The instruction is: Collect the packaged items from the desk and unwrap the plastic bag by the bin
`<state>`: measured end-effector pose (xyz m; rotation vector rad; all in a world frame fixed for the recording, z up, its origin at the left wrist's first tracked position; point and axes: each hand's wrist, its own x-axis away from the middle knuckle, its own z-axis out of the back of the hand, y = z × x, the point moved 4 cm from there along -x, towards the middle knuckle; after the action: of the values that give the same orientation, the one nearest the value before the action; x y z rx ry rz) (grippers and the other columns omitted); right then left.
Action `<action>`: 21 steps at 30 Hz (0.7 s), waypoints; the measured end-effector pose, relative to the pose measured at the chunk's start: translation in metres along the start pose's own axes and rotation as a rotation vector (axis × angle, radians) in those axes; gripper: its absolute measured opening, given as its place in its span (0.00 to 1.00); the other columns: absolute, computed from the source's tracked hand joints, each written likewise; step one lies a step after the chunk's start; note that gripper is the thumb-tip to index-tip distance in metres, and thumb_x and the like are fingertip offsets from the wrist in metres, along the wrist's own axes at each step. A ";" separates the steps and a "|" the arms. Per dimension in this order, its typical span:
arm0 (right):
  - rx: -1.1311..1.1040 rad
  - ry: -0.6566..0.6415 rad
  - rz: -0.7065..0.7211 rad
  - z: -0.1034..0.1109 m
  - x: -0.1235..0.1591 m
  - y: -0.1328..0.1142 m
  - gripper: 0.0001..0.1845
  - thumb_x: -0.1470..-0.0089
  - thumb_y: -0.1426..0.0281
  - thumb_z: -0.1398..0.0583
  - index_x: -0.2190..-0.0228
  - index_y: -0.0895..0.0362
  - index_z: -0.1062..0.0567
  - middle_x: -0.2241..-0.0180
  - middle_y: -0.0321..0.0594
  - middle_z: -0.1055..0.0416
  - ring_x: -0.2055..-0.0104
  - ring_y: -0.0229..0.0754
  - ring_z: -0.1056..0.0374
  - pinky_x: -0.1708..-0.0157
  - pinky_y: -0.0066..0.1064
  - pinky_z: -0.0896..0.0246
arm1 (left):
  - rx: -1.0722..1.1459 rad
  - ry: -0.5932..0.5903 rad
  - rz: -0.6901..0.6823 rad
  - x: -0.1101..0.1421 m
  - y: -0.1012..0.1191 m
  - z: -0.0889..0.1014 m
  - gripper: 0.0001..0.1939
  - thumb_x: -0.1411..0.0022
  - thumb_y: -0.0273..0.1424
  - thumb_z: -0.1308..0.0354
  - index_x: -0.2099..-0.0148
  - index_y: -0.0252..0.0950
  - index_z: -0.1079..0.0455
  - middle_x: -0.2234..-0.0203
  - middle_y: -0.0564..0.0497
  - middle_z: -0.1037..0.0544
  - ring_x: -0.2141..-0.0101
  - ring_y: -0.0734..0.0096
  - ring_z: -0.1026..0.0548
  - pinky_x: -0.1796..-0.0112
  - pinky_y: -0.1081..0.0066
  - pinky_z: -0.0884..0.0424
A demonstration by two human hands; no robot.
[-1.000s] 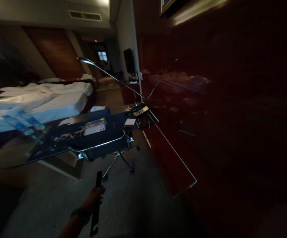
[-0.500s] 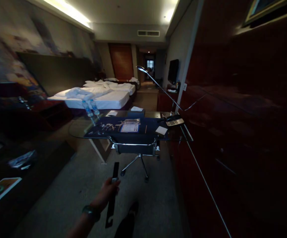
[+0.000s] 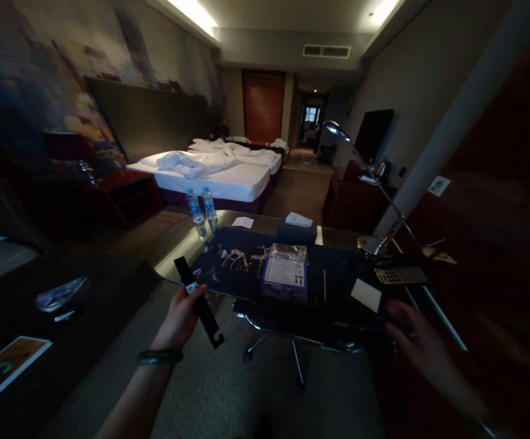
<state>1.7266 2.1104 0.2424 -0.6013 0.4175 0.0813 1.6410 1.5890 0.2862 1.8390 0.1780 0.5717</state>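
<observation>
Currently, the left hand [image 3: 180, 317] grips a long, flat black strip [image 3: 199, 302] near its middle, fingers [image 3: 196, 297] wrapped closed around it. The strip is tilted, its upper end pointing toward 11 o'clock and its hooked lower end toward 5 o'clock. A small pale label sits on the strip just above the grip. A dark bracelet [image 3: 159, 357] circles the left wrist.

The strip is held in the air just in front of the near left edge of the glass table [image 3: 173, 247]; contact with the table cannot be determined.

The right hand [image 3: 418, 344] is at 4 o'clock in the view, blurred, fingers spread loosely and holding nothing. It hovers near the table's right front corner, just below a white card [image 3: 366, 295].

On the table:
- a dark desk mat [image 3: 338, 280] at centre;
- a booklet [image 3: 285, 277] lying on the mat;
- two water bottles [image 3: 201, 206] at 10 o'clock from the booklet;
- a telephone [image 3: 399, 275] at the right edge;
- a desk lamp [image 3: 365, 167] rising toward 12 o'clock.

An office chair [image 3: 292, 341] stands under the table's near edge. A bed [image 3: 219, 174] lies beyond the table.
</observation>
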 end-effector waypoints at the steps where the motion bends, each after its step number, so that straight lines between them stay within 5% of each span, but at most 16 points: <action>1: 0.014 -0.101 0.068 -0.040 -0.040 -0.011 0.25 0.35 0.60 0.43 0.41 0.57 0.33 0.44 0.50 0.30 0.44 0.49 0.31 0.43 0.46 0.31 | 0.042 0.031 0.033 -0.008 -0.003 0.001 0.19 0.52 0.24 0.34 0.56 0.33 0.33 0.77 0.56 0.29 0.78 0.75 0.30 0.77 0.76 0.28; 3: 0.133 -0.373 0.176 -0.137 -0.117 -0.031 0.34 0.40 0.67 0.41 0.34 0.61 0.39 0.35 0.54 0.39 0.33 0.51 0.42 0.33 0.46 0.44 | 0.084 0.083 0.093 -0.022 -0.014 0.005 0.14 0.45 0.21 0.38 0.56 0.33 0.32 0.75 0.55 0.28 0.77 0.75 0.29 0.76 0.76 0.28; 6: 0.371 -0.649 0.137 -0.271 -0.199 -0.045 0.46 0.47 0.77 0.38 0.30 0.63 0.45 0.29 0.56 0.52 0.27 0.55 0.54 0.30 0.48 0.53 | 0.106 0.155 0.161 -0.041 -0.035 0.020 0.10 0.39 0.20 0.39 0.55 0.32 0.31 0.73 0.54 0.29 0.76 0.75 0.29 0.75 0.75 0.28; 9: 0.404 -0.704 0.077 -0.355 -0.241 -0.039 0.38 0.45 0.83 0.44 0.33 0.63 0.38 0.32 0.61 0.45 0.29 0.62 0.49 0.35 0.59 0.49 | 0.091 0.240 0.209 -0.063 -0.058 0.047 0.14 0.39 0.24 0.37 0.51 0.33 0.32 0.73 0.54 0.29 0.74 0.74 0.28 0.73 0.74 0.28; 12: 0.370 -0.749 0.044 -0.396 -0.266 -0.032 0.30 0.41 0.84 0.52 0.41 0.64 0.28 0.43 0.61 0.30 0.40 0.58 0.32 0.43 0.48 0.36 | 0.047 0.286 0.182 -0.087 -0.076 0.061 0.26 0.46 0.31 0.28 0.48 0.35 0.34 0.73 0.56 0.30 0.73 0.74 0.29 0.72 0.75 0.28; 14: 0.269 -0.736 0.081 -0.411 -0.274 -0.052 0.28 0.40 0.83 0.52 0.42 0.63 0.27 0.46 0.57 0.28 0.43 0.51 0.29 0.45 0.39 0.35 | 0.006 0.306 0.149 -0.106 -0.087 0.052 0.32 0.52 0.37 0.24 0.48 0.36 0.34 0.72 0.56 0.30 0.72 0.74 0.29 0.70 0.74 0.28; 18: -0.322 -0.735 0.353 -0.433 -0.260 -0.171 0.25 0.40 0.76 0.48 0.43 0.56 0.27 0.50 0.48 0.25 0.50 0.46 0.28 0.46 0.36 0.34 | 0.032 0.231 0.192 -0.151 -0.100 0.001 0.44 0.54 0.47 0.24 0.39 0.41 0.37 0.55 0.47 0.23 0.58 0.61 0.22 0.66 0.70 0.27; 21: -0.709 -1.074 0.532 -0.466 -0.254 -0.260 0.16 0.43 0.68 0.40 0.54 0.53 0.20 0.58 0.40 0.21 0.58 0.43 0.26 0.54 0.32 0.31 | 0.139 0.110 0.234 -0.188 -0.092 -0.013 0.43 0.56 0.48 0.24 0.41 0.37 0.33 0.52 0.40 0.21 0.51 0.50 0.22 0.55 0.62 0.25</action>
<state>1.3789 1.6447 0.1366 -1.0214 -0.5452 1.0447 1.4863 1.5574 0.1482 1.9788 0.0769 0.8425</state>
